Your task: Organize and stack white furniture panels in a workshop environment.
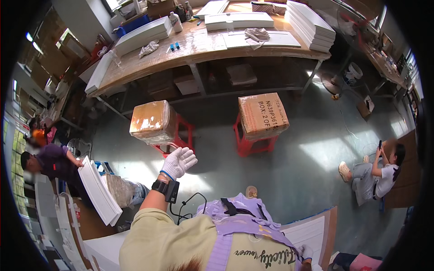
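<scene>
My left hand [180, 162], in a white knitted glove, is held out in front of me with its fingers stretched and nothing in it. It appears just in front of a red plastic stool [184, 131] that bears a film-wrapped cardboard box [151, 118]; whether it touches the stool I cannot tell. My right hand [307, 252], also gloved, hangs low at my right side beside a white panel [312, 235] with a brown edge. Its fingers are too small and partly hidden to read. A lilac apron [239, 212] covers my front.
Ahead, a second red stool [244, 145] carries another carton [263, 115]. Beyond stands a long workbench [199, 52] with stacked white panels [309, 26] and rags [257, 37]. A person [56, 165] at left holds white boards [97, 192]; another person [377, 174] sits at right with a phone.
</scene>
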